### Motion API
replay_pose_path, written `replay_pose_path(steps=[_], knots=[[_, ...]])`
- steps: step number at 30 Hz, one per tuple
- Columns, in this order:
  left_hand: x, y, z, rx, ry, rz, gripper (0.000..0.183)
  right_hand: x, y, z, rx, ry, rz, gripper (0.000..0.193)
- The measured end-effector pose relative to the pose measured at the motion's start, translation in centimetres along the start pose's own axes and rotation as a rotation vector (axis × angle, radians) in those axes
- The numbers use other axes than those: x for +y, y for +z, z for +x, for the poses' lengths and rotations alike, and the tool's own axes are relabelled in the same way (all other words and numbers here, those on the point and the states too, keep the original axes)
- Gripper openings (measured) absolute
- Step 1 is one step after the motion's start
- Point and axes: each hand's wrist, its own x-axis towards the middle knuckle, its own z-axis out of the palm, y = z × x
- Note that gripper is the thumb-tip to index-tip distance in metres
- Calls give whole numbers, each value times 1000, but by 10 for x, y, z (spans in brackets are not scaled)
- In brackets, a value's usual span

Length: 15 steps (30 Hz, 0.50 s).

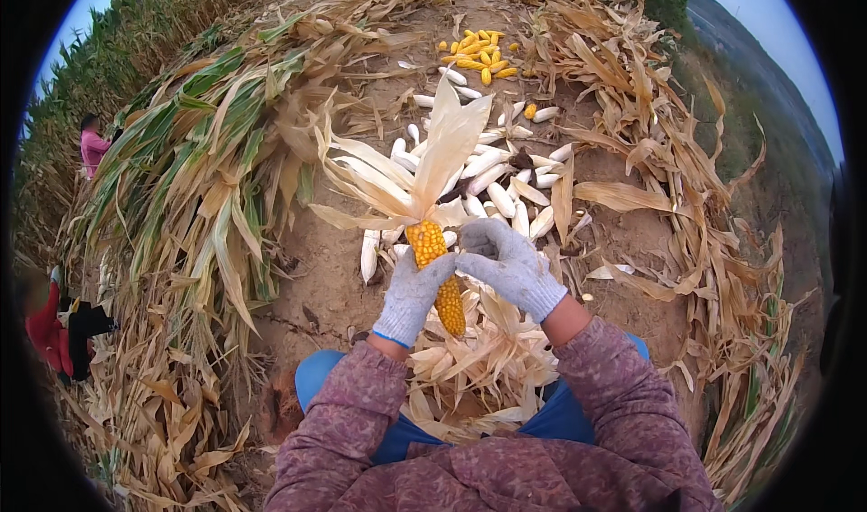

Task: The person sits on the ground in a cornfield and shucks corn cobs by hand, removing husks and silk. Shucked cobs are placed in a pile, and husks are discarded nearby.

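My left hand (409,297), in a pale knit glove with a blue cuff edge, is closed round a yellow ear of corn (440,286). The ear slants downward, its kernels bare. Dry pale husk leaves (397,182) are peeled back and fan out from its upper end. Close beside the ear is my gloved right hand (513,266). Its fingers are bent and stand apart from the thumb, which reaches to the left hand's thumb; nothing shows between them. Loose stripped husks (483,367) lie below my hands, between my blue-clad knees.
Beyond my hands, white ears of corn (503,200) are strewn over bare soil (316,277). Farther off lies a pile of yellow ears (479,53). Dry stalks (212,187) flank me left, more leaves (650,151) right. Two people, in pink (93,148) and red (47,330), are at far left.
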Motion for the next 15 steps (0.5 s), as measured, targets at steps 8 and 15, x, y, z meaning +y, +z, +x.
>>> replay_pose_path(steps=[8, 15], knots=[[-5, 22, -20, -229, 103, 619, 59, -12, 2, -1, 408, -516, -543, 96], [-9, 38, -29, -283, 81, 827, 68, -6, 4, 3, 438, -548, -549, 53]])
